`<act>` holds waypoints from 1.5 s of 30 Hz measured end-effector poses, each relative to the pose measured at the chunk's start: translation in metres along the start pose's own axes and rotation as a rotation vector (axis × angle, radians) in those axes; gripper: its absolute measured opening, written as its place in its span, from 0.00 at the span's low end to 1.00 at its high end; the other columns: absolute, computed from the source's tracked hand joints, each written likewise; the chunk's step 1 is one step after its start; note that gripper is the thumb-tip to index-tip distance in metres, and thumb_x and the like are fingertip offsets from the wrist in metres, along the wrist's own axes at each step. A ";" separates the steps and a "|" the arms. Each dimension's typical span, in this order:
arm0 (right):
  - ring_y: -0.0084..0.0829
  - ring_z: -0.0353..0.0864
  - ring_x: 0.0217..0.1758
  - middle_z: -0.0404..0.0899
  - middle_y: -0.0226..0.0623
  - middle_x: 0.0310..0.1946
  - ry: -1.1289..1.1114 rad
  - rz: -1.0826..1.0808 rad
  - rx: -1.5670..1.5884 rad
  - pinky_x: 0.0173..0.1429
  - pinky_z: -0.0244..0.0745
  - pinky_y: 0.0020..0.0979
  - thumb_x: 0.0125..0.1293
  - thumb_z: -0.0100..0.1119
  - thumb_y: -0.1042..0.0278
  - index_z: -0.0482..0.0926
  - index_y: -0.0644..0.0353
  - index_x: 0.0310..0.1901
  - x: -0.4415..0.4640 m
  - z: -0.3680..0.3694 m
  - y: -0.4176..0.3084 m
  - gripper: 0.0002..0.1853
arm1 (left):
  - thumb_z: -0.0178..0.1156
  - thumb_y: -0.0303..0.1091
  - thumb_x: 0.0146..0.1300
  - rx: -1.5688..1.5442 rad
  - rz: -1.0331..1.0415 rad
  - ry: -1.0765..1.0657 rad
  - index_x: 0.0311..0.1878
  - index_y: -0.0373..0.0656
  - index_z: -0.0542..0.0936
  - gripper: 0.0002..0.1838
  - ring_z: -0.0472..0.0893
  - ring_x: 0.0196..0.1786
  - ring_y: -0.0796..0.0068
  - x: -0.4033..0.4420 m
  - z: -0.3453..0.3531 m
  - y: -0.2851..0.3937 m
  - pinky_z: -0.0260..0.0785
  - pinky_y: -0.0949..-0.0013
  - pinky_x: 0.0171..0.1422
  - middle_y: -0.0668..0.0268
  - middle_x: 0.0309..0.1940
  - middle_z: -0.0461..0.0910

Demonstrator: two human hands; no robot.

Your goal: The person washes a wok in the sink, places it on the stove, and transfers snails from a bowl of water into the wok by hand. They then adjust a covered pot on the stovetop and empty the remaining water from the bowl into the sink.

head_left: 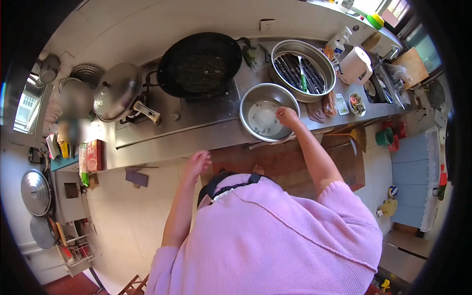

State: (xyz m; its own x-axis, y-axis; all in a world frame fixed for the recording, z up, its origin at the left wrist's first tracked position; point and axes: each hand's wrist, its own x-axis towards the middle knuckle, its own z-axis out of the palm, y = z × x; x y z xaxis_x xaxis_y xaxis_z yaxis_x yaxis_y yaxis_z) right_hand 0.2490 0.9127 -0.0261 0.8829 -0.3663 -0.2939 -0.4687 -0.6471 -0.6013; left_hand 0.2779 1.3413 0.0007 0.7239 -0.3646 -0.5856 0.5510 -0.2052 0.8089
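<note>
My right hand (pixel 286 117) is over the right side of a steel basin (pixel 244 109), its fingers drawn together. Whatever they may hold is hidden. Inside the basin is what looks like clear liquid, with pale spots showing at the bottom. My left hand (pixel 198 163) hangs in the air before the counter edge, fingers loosely bent and slightly apart, holding nothing. Behind the basin is a round metal pan (pixel 328 64) with long dark pieces (pixel 290 73) in it. A green-handled utensil (pixel 303 78) lies across them.
A large black wok (pixel 201 66) sits on the stove, left of the basin. Farther left are a domed metal lid (pixel 118 91) and a red box (pixel 94 155). To the right stand a white kettle (pixel 355 66), a small bowl of food (pixel 357 104) and the sink (pixel 378 91).
</note>
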 end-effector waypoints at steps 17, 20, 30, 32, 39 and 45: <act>0.48 0.80 0.41 0.79 0.52 0.35 -0.210 -0.391 -0.374 0.47 0.74 0.42 0.53 0.52 0.69 0.79 0.62 0.37 0.020 0.060 0.031 0.11 | 0.52 0.30 0.55 1.712 0.323 -0.083 0.38 0.42 0.83 0.12 0.81 0.44 0.57 0.134 0.264 0.052 0.73 0.58 0.46 0.52 0.40 0.80; 0.48 0.79 0.42 0.79 0.52 0.37 -0.264 -0.385 -0.338 0.48 0.73 0.43 0.55 0.50 0.69 0.80 0.62 0.36 0.026 0.064 0.031 0.11 | 0.51 0.30 0.55 1.615 0.231 -0.049 0.39 0.42 0.82 0.12 0.80 0.45 0.57 0.154 0.268 0.038 0.73 0.58 0.47 0.51 0.41 0.80; 0.41 0.80 0.44 0.80 0.45 0.39 -0.530 -0.205 -0.221 0.50 0.73 0.37 0.54 0.55 0.61 0.82 0.56 0.38 0.066 0.094 0.048 0.13 | 0.55 0.30 0.52 0.897 -0.150 -0.180 0.37 0.40 0.81 0.10 0.81 0.33 0.56 0.208 0.242 0.015 0.75 0.55 0.40 0.56 0.34 0.81; 0.43 0.80 0.42 0.81 0.45 0.38 -0.495 -0.274 -0.252 0.49 0.73 0.36 0.56 0.55 0.60 0.82 0.55 0.38 0.067 0.086 0.042 0.13 | 0.55 0.31 0.54 0.529 -0.198 -0.123 0.36 0.40 0.80 0.09 0.80 0.30 0.58 0.200 0.240 0.024 0.75 0.56 0.37 0.59 0.31 0.80; 0.40 0.81 0.40 0.81 0.46 0.33 -0.237 -0.459 0.150 0.46 0.73 0.37 0.53 0.56 0.64 0.82 0.56 0.35 0.025 -0.026 -0.038 0.10 | 0.53 0.36 0.61 -0.566 -0.287 -0.018 0.32 0.45 0.75 0.07 0.77 0.29 0.67 0.168 0.245 0.075 0.73 0.69 0.31 0.63 0.26 0.76; 0.39 0.81 0.41 0.80 0.46 0.35 -0.009 -0.379 -0.051 0.46 0.74 0.37 0.53 0.54 0.68 0.80 0.55 0.38 0.093 0.007 -0.001 0.10 | 0.53 0.33 0.63 -0.707 -0.296 -0.014 0.37 0.41 0.74 0.06 0.73 0.26 0.77 0.161 0.229 0.076 0.68 0.77 0.27 0.67 0.25 0.73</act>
State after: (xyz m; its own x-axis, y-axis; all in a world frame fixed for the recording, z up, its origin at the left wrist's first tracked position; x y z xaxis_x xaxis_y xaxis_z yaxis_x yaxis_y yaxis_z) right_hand 0.3312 0.8842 -0.0583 0.9940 -0.0885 -0.0647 -0.1094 -0.7682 -0.6308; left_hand 0.3413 1.0594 -0.0202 0.5018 -0.3972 -0.7684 0.8592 0.3319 0.3894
